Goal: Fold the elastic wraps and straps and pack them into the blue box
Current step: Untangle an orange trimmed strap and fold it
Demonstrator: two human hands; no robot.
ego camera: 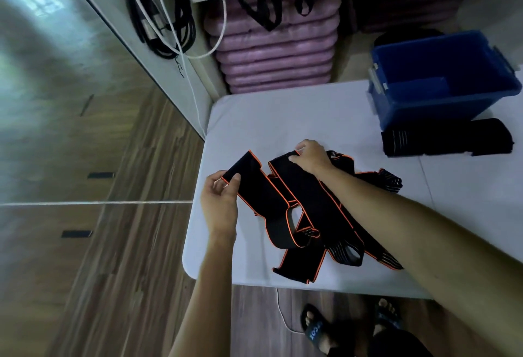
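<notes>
Left hand fingers pinch the orange-edged black wrap end; right hand fingers grip its fold. Wrap pile lies mid white bench; blue box at 2 o'clock, folded black wraps beside it. Wood floor at 9.

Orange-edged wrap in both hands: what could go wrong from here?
The wrap is tangled with other straps, so lifting it with the left hand and right hand may drag the pile along. It lies near the table edge, so loose ends could slide off.
</notes>
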